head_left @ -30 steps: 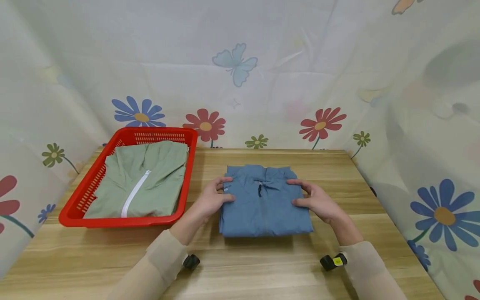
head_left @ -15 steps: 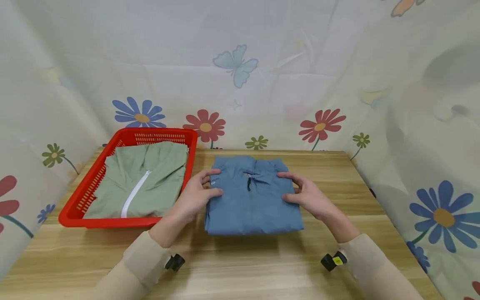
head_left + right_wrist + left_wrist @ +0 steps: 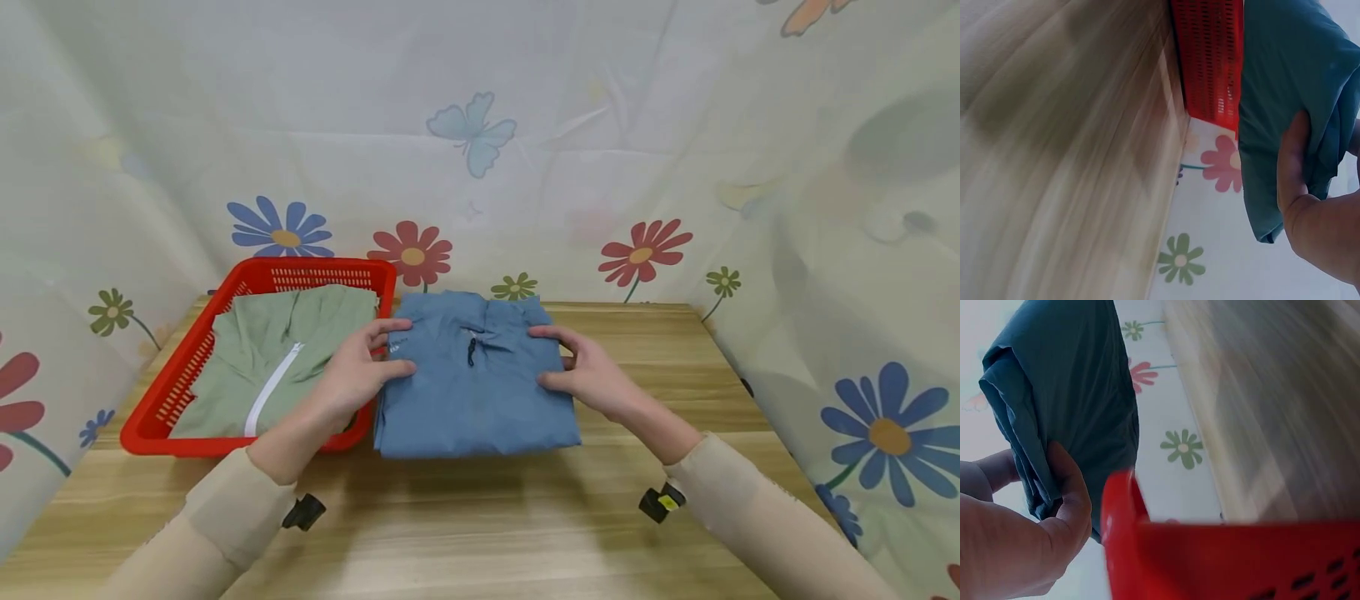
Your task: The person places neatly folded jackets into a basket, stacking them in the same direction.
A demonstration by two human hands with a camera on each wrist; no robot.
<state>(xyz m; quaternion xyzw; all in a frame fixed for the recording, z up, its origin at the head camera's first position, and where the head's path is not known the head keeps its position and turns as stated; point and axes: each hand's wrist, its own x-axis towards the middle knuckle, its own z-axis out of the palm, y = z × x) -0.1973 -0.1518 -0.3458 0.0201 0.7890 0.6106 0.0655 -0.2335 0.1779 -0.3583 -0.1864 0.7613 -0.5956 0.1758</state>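
Note:
A folded blue jacket (image 3: 476, 392) with a short dark zip pull is held up off the table between both hands. On its left edge, my left hand (image 3: 352, 371) grips the folds, thumb and fingers on opposite faces, as the left wrist view shows. My right hand (image 3: 592, 375) grips the opposite edge the same way. In the right wrist view a gap shows between the jacket (image 3: 1279, 119) and the wooden table (image 3: 1079, 169). The jacket's left side overlaps the red basket's right rim in the head view. Inside the basket (image 3: 138, 421) lies a folded green jacket (image 3: 300, 367) with a white zip.
The basket stands on the left part of the wooden table (image 3: 465, 533), its raised rim close by my left wrist. A flower-printed cloth (image 3: 555, 200) hangs behind the table and along both sides. Bare wood extends right of the jacket.
Both hands have carried the blue jacket leftward and upward, from the middle of the table to the basket's right rim. The basket and green jacket have stayed in place.

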